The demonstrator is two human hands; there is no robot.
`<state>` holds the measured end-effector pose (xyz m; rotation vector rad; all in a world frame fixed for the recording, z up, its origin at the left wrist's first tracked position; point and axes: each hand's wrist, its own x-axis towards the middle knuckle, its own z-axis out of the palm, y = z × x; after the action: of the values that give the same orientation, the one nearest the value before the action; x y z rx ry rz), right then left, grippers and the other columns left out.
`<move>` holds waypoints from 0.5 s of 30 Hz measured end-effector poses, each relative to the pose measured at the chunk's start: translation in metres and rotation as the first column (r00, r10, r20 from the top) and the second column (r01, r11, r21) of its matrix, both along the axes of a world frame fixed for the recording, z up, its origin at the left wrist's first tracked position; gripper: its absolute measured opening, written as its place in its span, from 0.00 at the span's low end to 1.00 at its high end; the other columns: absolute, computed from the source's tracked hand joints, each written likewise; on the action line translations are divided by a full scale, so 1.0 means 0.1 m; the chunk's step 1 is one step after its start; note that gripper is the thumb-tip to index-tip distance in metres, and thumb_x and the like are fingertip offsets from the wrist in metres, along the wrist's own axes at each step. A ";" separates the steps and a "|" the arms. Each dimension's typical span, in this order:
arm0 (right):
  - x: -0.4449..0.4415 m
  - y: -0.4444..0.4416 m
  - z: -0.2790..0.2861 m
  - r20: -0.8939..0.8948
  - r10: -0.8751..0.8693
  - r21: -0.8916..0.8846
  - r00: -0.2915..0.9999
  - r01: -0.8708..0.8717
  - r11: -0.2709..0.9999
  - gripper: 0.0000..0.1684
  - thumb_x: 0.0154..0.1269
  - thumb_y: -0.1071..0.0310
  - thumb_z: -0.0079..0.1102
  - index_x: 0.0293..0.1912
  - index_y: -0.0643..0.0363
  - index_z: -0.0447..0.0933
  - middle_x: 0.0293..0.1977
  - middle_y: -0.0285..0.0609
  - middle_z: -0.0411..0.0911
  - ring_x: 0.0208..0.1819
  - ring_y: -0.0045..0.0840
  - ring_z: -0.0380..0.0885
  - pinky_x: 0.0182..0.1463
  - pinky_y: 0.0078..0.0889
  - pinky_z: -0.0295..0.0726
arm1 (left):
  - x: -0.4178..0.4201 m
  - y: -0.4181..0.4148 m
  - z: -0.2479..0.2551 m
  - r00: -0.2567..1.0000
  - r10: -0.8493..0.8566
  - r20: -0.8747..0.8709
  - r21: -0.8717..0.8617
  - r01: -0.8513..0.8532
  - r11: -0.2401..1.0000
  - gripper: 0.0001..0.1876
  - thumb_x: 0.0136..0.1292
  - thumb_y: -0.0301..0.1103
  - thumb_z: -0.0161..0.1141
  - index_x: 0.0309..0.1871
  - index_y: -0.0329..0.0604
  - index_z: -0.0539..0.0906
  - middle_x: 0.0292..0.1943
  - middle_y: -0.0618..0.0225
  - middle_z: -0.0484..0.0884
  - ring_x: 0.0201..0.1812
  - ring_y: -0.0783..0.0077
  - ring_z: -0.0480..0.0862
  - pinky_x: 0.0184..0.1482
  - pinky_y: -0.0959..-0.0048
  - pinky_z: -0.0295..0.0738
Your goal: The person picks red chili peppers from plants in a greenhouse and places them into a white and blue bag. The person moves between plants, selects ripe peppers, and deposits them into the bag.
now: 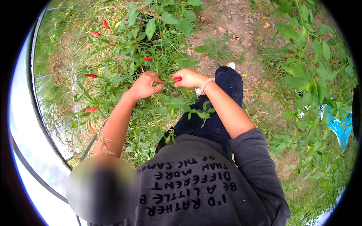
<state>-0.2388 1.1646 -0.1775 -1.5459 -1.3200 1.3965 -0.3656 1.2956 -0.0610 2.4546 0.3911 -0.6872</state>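
Observation:
Before me grow chili pepper plants (169, 21) bearing ripe red chili peppers. My right hand (187, 78), with a pale band at its wrist, has its fingers curled around a red chili pepper (178, 80). Facing it, my left hand (146, 84) reaches in among the leaves, thumb and forefinger bent close together; whether something thin lies between them I cannot tell. Single red peppers hang nearby: one (147, 59) just above my left hand, another (91, 76) to its left, and a third (91, 109) by my left forearm.
Bare stony soil (232, 25) runs between the plant rows. More leafy plants (302, 67) stand on the right, with a blue and white bag (339, 124) among them. Dry grass and a metal frame (42, 76) line the left side. Leafy stems overlap my dark trousers.

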 end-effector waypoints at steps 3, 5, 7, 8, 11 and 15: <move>-0.17 -0.14 0.16 -0.036 -0.103 -0.017 0.994 0.102 0.995 0.17 0.52 0.51 0.58 0.35 0.54 0.77 0.25 0.43 0.77 0.28 0.34 0.76 0.32 0.33 0.72 | -0.20 -0.14 -0.27 0.963 -0.046 0.267 0.183 -0.004 0.983 0.10 0.44 0.35 0.64 0.31 0.44 0.79 0.28 0.65 0.76 0.36 0.60 0.75 0.46 0.65 0.67; -0.26 -0.25 0.31 -0.002 -0.109 -0.071 0.994 0.109 0.992 0.18 0.52 0.50 0.58 0.35 0.53 0.77 0.24 0.43 0.77 0.27 0.34 0.76 0.31 0.35 0.72 | -0.23 -0.21 -0.30 0.977 -0.195 0.082 0.242 0.170 0.955 0.11 0.42 0.34 0.65 0.28 0.42 0.79 0.29 0.66 0.77 0.40 0.62 0.74 0.49 0.66 0.65; -0.40 -0.38 0.32 0.049 -0.162 -0.029 0.986 0.164 0.986 0.17 0.53 0.50 0.56 0.35 0.52 0.76 0.24 0.43 0.76 0.26 0.35 0.76 0.30 0.36 0.72 | -0.26 -0.30 -0.26 0.950 -0.239 0.202 0.266 0.182 0.947 0.09 0.41 0.35 0.65 0.23 0.42 0.78 0.28 0.68 0.77 0.39 0.67 0.73 0.50 0.68 0.64; -0.48 -0.45 0.29 0.042 -0.181 0.007 0.983 0.180 0.984 0.16 0.54 0.51 0.56 0.36 0.51 0.75 0.23 0.42 0.77 0.26 0.36 0.76 0.29 0.38 0.72 | -0.28 -0.33 -0.25 0.929 -0.261 0.261 0.277 0.186 0.943 0.08 0.40 0.36 0.64 0.20 0.43 0.78 0.27 0.70 0.77 0.39 0.69 0.73 0.50 0.69 0.63; -0.66 -0.55 0.20 0.062 -0.258 0.060 0.964 0.254 0.965 0.13 0.55 0.53 0.54 0.34 0.50 0.77 0.27 0.37 0.77 0.30 0.33 0.76 0.35 0.33 0.72 | -0.43 -0.33 -0.32 0.927 -0.309 0.212 0.240 0.257 0.936 0.09 0.40 0.37 0.64 0.20 0.42 0.79 0.26 0.70 0.76 0.40 0.68 0.72 0.49 0.70 0.64; -0.72 -0.51 0.05 0.129 -0.249 0.253 0.960 0.211 0.944 0.12 0.55 0.54 0.53 0.34 0.48 0.79 0.32 0.32 0.77 0.39 0.28 0.72 0.49 0.32 0.64 | -0.56 -0.38 -0.34 0.951 -0.214 0.222 0.174 0.177 0.969 0.09 0.39 0.34 0.65 0.17 0.38 0.78 0.25 0.67 0.74 0.40 0.66 0.72 0.48 0.70 0.65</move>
<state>-0.3104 1.1133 -0.1726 -1.6140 -1.2969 0.9503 -0.4211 1.2576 -0.0947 2.7087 0.1083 -0.4436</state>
